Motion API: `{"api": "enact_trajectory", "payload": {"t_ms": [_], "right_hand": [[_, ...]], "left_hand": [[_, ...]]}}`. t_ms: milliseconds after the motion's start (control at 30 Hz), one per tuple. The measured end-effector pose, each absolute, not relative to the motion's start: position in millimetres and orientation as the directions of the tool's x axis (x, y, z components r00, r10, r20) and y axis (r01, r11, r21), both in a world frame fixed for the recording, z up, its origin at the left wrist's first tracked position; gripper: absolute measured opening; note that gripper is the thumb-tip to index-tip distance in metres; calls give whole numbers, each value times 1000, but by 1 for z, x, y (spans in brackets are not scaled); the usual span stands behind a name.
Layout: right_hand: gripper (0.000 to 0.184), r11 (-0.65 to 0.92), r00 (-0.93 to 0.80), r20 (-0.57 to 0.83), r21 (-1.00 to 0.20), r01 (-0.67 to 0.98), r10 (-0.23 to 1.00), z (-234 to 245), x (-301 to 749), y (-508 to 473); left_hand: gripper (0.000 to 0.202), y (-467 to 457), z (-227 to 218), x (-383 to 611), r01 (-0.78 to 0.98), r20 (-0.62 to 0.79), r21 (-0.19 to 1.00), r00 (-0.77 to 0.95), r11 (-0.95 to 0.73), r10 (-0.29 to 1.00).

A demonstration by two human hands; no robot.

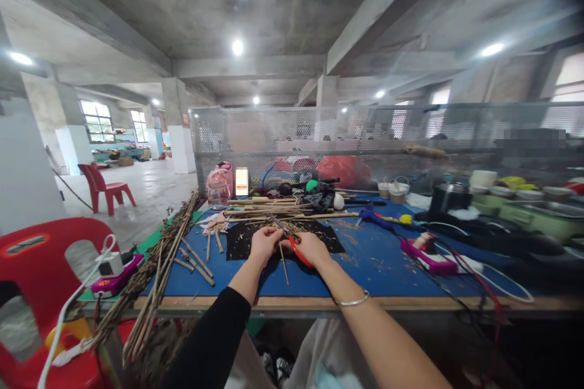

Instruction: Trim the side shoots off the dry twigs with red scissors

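Over the front of a black cloth (237, 246), my left hand (264, 244) pinches a thin dry twig (283, 264) whose lower end points down toward the table edge. My right hand (310, 249) is closed round red-handled scissors (296, 250). Their blades reach up and left, close to my left fingertips; whether they touch the twig I cannot tell. Small plant scraps lie scattered on the cloth. Behind it, long pale sticks (292, 216) lie across the blue table (365, 267).
Bundled dry stalks (159, 273) overhang the table's left edge. Short cut sticks (196, 264) lie beside them. A purple power strip (429, 258) with cables sits at right. A lit phone (241, 181) stands at the back before a perforated metal screen (255, 134). A red chair (59, 261) is at left.
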State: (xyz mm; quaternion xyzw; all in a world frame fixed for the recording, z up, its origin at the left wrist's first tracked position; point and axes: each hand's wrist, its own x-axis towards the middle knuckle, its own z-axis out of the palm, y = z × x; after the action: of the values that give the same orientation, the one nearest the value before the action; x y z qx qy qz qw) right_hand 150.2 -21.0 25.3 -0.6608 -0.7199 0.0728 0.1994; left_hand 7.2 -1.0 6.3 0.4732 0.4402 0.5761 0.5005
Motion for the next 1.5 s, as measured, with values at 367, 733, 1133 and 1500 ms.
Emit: {"api": "enact_trajectory", "payload": {"t_ms": [367,733,1133,1500], "right_hand": [[55,167,-85,233,-362,917,969,22,149,-21],[50,131,-28,240,-426,895,970,24,150,-18],[55,123,-26,269,-350,929,963,21,152,-17],[49,189,-75,281,-402,896,957,19,150,-16]], "left_hand": [[38,-2,7,7,-186,157,969,-31,-159,987],[36,-9,12,8,-129,30,992,115,-15,993],[35,-4,9,8,-209,50,978,112,-25,992],[32,-5,9,9,-190,83,980,156,-52,984]]}}
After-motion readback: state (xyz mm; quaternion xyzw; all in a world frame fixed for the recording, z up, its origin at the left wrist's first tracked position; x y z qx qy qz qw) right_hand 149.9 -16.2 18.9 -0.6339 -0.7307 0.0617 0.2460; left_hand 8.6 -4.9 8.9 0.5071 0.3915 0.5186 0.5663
